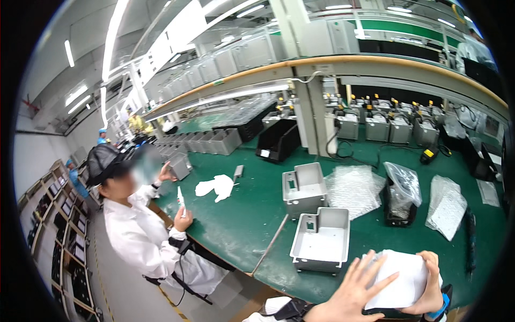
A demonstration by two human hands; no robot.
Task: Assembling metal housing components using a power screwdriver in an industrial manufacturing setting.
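Note:
At the bench's front edge, a white sheet [399, 279], paper or cloth, is between my hands. My left hand [357, 287] lies against its left side with the fingers spread. My right hand [429, 282] grips its right edge, thumb and fingers bent round it. Whether anything sits under the sheet is hidden. Just left of my left hand stands an open grey metal housing [321, 241] with a raised back part. Behind it is a second, similar housing [304, 188].
Bubble wrap [355, 190], a black bin with plastic bags [401, 196] and flat wrapped pieces [447, 206] lie beyond my hands. At left a co-worker in white [139, 231] holds a white tube [181, 201]. A black bin [278, 142] stands by the post; a shelf [375, 61] spans above.

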